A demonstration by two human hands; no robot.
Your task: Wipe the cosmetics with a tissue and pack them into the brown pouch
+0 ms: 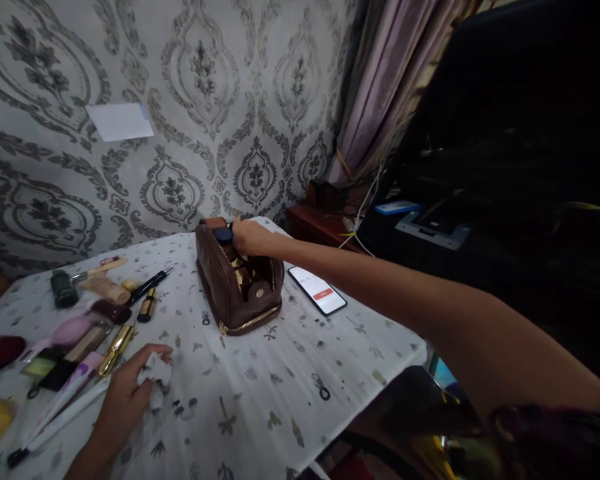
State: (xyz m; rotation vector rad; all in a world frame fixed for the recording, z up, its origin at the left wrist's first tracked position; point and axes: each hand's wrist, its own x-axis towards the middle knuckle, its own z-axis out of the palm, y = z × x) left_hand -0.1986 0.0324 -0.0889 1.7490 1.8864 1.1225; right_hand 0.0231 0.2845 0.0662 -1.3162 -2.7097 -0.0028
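While left hand [125, 390] crumples soft tissue [156, 373], right hand [247, 235] pinches round blue lid [223, 234].

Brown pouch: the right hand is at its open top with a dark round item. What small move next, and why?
Probably lower the dark round item into the brown pouch: the right hand holds it just above the open top, where other items already sit.

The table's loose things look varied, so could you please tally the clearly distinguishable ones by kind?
Brown pouch, with the right hand at its open top: 1
Phone, screen lit: 1
Crumpled white tissue under the left hand: 1
Dark green bottle: 1
Gold tube: 1
Black pen-like stick: 1
Total: 6; the blurred pile at the left edge is uncounted.
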